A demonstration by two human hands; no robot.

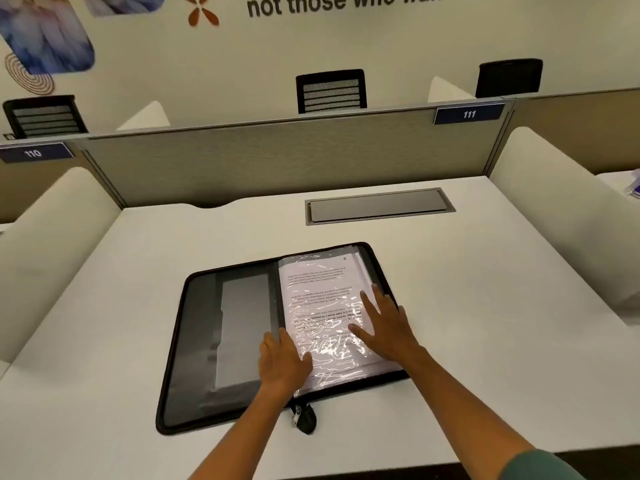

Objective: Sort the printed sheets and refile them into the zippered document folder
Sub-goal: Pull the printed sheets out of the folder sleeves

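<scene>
A black zippered document folder [194, 341] lies open flat on the white desk. Its right half holds a stack of printed sheets [318, 289] in shiny clear plastic sleeves; the top page shows paragraphs of text. The left half is a dark inner cover with grey pockets. My left hand [282, 362] rests flat near the spine, fingers on the lower left edge of the sleeve stack. My right hand [384, 323] lies flat with fingers spread on the right part of the top sleeve. The zipper pull [303, 417] hangs off the folder's front edge.
The white desk [485, 341] has a grey cable hatch [379, 206] behind the folder. Rounded white side dividers stand at left [52, 244] and right [561, 216]. A grey partition [277, 157] closes the back, with chair backs beyond.
</scene>
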